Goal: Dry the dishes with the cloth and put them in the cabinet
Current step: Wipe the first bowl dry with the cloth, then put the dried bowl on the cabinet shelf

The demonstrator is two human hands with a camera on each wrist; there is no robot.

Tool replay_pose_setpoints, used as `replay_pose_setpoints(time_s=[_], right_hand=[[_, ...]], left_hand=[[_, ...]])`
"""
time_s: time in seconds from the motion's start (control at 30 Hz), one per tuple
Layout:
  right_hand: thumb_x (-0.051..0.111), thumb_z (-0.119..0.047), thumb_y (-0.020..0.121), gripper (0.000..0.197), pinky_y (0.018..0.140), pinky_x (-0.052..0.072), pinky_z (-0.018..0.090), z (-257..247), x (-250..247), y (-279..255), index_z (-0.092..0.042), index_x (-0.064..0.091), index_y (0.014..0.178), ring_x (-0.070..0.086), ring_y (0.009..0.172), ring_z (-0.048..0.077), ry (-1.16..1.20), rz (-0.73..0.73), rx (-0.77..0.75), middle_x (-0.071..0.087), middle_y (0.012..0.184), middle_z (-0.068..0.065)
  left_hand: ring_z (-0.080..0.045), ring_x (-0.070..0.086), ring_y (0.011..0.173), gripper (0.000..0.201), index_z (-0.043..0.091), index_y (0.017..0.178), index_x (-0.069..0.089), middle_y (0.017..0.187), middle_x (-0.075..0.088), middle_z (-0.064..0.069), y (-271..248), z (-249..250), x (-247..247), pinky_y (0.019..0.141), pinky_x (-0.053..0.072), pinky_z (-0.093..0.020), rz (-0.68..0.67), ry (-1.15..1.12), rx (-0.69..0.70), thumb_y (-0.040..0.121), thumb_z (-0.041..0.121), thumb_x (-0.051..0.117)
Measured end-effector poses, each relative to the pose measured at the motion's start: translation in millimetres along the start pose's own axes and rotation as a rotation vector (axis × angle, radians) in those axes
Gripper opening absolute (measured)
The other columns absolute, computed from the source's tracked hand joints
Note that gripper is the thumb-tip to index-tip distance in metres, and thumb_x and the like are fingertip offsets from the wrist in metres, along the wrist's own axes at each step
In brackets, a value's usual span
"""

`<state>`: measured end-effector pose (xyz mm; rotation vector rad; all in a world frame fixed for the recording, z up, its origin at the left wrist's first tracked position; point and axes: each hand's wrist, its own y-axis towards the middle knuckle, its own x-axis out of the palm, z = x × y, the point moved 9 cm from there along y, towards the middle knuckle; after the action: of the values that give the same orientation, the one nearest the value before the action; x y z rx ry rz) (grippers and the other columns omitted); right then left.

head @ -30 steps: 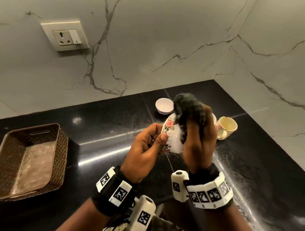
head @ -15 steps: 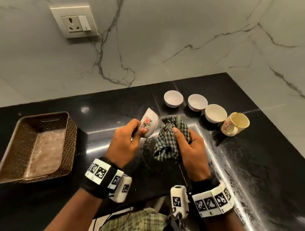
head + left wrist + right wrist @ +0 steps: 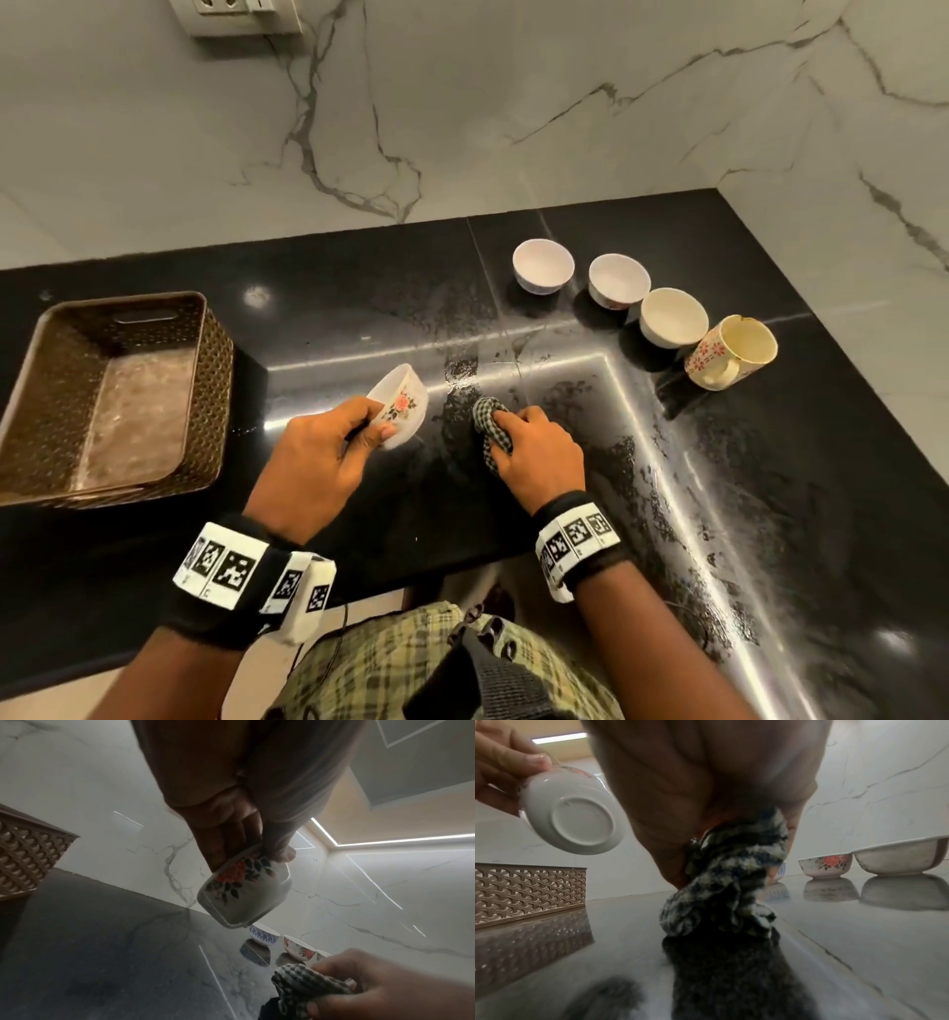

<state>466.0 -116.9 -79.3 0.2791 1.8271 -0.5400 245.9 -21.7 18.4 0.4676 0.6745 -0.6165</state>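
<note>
Only the right wrist view shows the bowl (image 3: pixel 569 815) underside; left hand (image 3: pixel 313 457) pinches it, right hand (image 3: pixel 534 452) clutches the cloth (image 3: pixel 490 426) on the tabletop (image 3: pixel 359 318).

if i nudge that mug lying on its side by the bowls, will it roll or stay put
The mug lies on its side, so a nudge could roll it a little; its handle, low against the counter, would probably stop it. The counter looks wet, so it may slide instead. It looks ceramic, likely chippable.

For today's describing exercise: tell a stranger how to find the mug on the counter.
Start at the corner of the black counter under the marble walls. A row of dishes runs there; the mug ends it, nearest the right wall. Unlike the three bowls, it has a handle and lies tipped.
</note>
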Motion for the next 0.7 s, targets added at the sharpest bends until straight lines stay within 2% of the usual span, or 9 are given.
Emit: replay_pose_setpoints(time_s=[0.1, 0.2, 0.3, 0.43, 0.53, 0.63, 0.7], right_hand=[[0.055, -0.047, 0.095, 0.039, 0.078, 0.052, 0.041, -2, 0, 0, -0.034, 0.054, 0.132, 0.063, 0.101, 0.034, -0.008, -0.003, 0.003, 0.055, 0.122, 0.002], [0.053, -0.053, 0.095, 0.046, 0.080, 0.053, 0.043, -3, 1, -3, -0.033, 0.049, 0.135, 0.063, 0.104, 0.034, -0.025, -0.004, -0.001, 0.054, 0.125, 0.003], [0.054, -0.065, 0.090, 0.065, 0.089, 0.053, 0.045, -1, 2, -5, -0.032, 0.040, 0.144, 0.060, 0.116, 0.033, -0.019, -0.030, 0.004, 0.052, 0.136, 0.003], [0.053, -0.078, 0.084, 0.090, 0.101, 0.049, 0.043, 6, -14, -10, -0.023, 0.033, 0.151, 0.054, 0.127, 0.030, -0.009, -0.026, 0.018, 0.051, 0.143, 0.004], [0.058, -0.066, 0.089, 0.085, 0.113, 0.039, 0.036, 3, -47, -17, -0.020, 0.032, 0.156, 0.046, 0.135, 0.024, 0.131, 0.044, -0.069, 0.048, 0.148, 0.002], [0.072, -0.046, 0.086, 0.088, 0.117, 0.038, 0.038, -23, -99, -31, -0.027, 0.026, 0.158, 0.040, 0.142, 0.008, 0.586, 0.142, -0.304, 0.042, 0.155, -0.007], [0.081, -0.036, 0.083, 0.099, 0.115, 0.042, 0.041, -44, -135, -40, -0.029, 0.019, 0.160, 0.041, 0.143, 0.011, 0.771, 0.197, -0.457, 0.040, 0.157, -0.006]], left_hand=[[-0.003, 0.069, 0.077, 0.029, 0.017, 0.106, 0.070, 0.098, 0.077, 0.004, -3, 3, 8, 0.064, 0.053, -0.021, -0.037, 0.000, 0.007, 0.096, 0.041, 0.057], [-0.006, 0.072, 0.085, 0.031, 0.018, 0.110, 0.072, 0.102, 0.078, 0.005, -3, 5, 17, 0.071, 0.057, -0.028, -0.070, 0.003, 0.012, 0.095, 0.041, 0.058], [-0.008, 0.073, 0.092, 0.036, 0.021, 0.114, 0.072, 0.106, 0.077, 0.007, -2, 8, 21, 0.077, 0.060, -0.033, -0.096, 0.021, 0.021, 0.095, 0.046, 0.054], [-0.011, 0.073, 0.096, 0.045, 0.020, 0.117, 0.072, 0.110, 0.077, 0.005, 4, 16, 20, 0.080, 0.061, -0.035, -0.093, 0.022, 0.034, 0.095, 0.052, 0.050], [-0.009, 0.073, 0.092, 0.041, 0.018, 0.116, 0.071, 0.106, 0.077, 0.005, 12, 30, 14, 0.076, 0.061, -0.037, -0.054, -0.059, 0.058, 0.096, 0.049, 0.051], [-0.011, 0.073, 0.085, 0.024, 0.018, 0.111, 0.070, 0.097, 0.076, 0.009, 29, 54, 1, 0.071, 0.058, -0.041, -0.011, -0.247, 0.082, 0.098, 0.035, 0.061], [-0.015, 0.073, 0.084, 0.017, 0.018, 0.109, 0.070, 0.096, 0.075, 0.008, 46, 78, -11, 0.071, 0.058, -0.045, 0.003, -0.352, 0.124, 0.098, 0.029, 0.063]])
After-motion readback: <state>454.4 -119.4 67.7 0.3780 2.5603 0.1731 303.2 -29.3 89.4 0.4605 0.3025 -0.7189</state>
